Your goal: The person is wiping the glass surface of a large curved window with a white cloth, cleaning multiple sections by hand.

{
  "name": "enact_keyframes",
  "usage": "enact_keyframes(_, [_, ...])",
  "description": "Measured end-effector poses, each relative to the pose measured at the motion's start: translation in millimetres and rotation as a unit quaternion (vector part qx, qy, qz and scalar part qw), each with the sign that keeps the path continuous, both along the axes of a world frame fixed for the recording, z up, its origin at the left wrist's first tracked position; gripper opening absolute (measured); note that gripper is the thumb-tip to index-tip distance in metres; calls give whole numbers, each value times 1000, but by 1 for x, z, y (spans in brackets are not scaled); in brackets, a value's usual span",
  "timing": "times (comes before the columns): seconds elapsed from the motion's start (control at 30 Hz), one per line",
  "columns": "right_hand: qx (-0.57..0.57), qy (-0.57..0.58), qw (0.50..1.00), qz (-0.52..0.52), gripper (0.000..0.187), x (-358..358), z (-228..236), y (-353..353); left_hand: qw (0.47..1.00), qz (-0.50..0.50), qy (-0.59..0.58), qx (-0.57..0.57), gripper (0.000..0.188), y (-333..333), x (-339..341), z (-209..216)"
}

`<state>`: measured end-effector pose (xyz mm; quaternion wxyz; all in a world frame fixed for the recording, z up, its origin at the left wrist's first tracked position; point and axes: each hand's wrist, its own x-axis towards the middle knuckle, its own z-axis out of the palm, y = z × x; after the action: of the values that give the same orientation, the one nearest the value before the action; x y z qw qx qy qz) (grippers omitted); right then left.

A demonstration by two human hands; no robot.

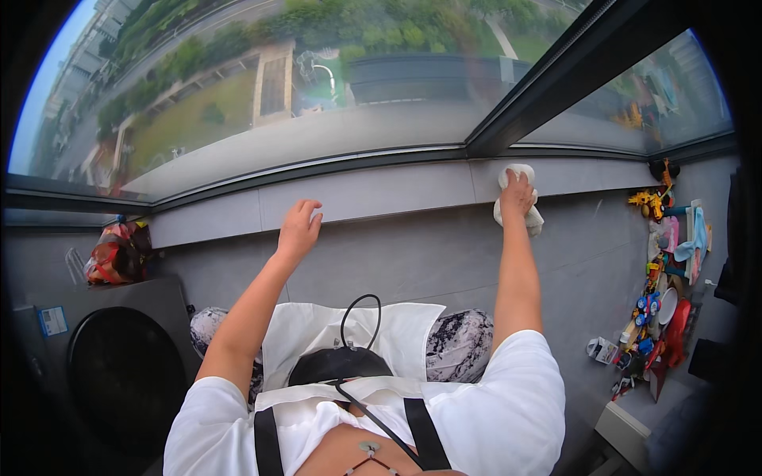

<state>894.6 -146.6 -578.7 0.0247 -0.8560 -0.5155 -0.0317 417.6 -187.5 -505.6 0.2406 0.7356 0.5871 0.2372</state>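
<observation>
A crumpled white cloth (pixel 530 220) hangs over the front edge of the grey tiled sill (pixel 357 194) below the window. My right hand (pixel 517 194) is closed on it, arm stretched forward, with part of the cloth lying on the sill and part drooping below. Farther left, my left hand (pixel 300 226) is at the sill's front edge, fingers loosely bent and apart, holding nothing. Whether it touches the sill I cannot tell.
Dark window frames (pixel 508 119) border the sill. At left stands a grey front-loading washing machine (pixel 167 305), with a red-and-clear bag (pixel 115 258) of things on it. Several toys (pixel 647 305) and a red item (pixel 677 329) crowd the right wall.
</observation>
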Motion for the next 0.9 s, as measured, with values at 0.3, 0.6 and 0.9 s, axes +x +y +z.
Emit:
enact_keyframes(0.3, [84, 96, 919, 372, 38, -81, -45, -20, 986, -103, 98, -89, 26, 0, 121, -6])
enact_keyframes(0.6, [40, 156, 924, 346, 34, -76, -48, -7, 985, -80, 146, -39, 29, 30, 148, 36])
enact_keyframes(0.9, [-61, 178, 916, 355, 52, -70, -42, 2, 982, -42, 147, -111, 32, 37, 138, 24])
